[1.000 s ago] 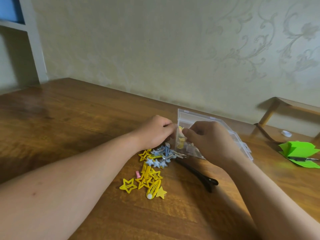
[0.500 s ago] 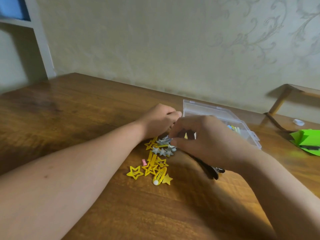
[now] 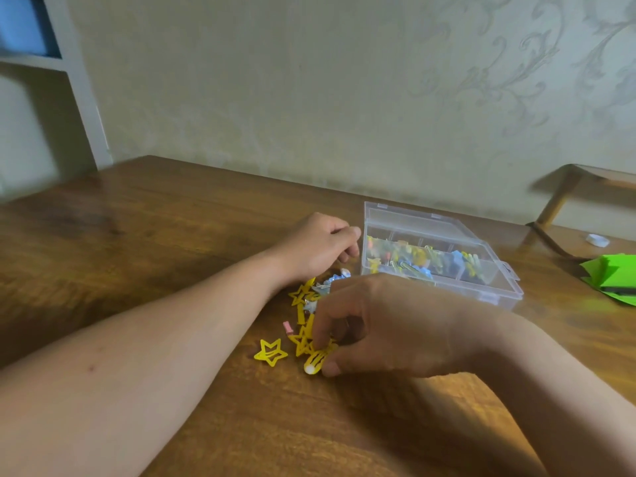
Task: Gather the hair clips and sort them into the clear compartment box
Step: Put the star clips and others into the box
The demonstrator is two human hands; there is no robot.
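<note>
A clear compartment box [image 3: 483,291] stands open on the wooden table [image 3: 137,235], with several coloured clips inside. Left of it lies a pile of hair clips: a yellow star clip [image 3: 271,352], a small pink clip [image 3: 288,328] and silvery-blue clips [image 3: 328,283]. My right hand [image 3: 395,325] reaches down onto the pile, and its thumb and fingers pinch a yellow oval clip [image 3: 317,362]. My left hand [image 3: 318,247] rests by the box's left end with its fingers curled under; what lies inside them is hidden.
Green paper [image 3: 611,275] lies at the right edge, with a small white object [image 3: 597,239] behind it. A wooden frame [image 3: 564,191] stands against the wall at the back right. A white shelf unit [image 3: 81,98] rises at the left.
My right hand has moved from the box down and left to the front of the pile and taken hold of the yellow oval clip. My left hand has stayed beside the box.
</note>
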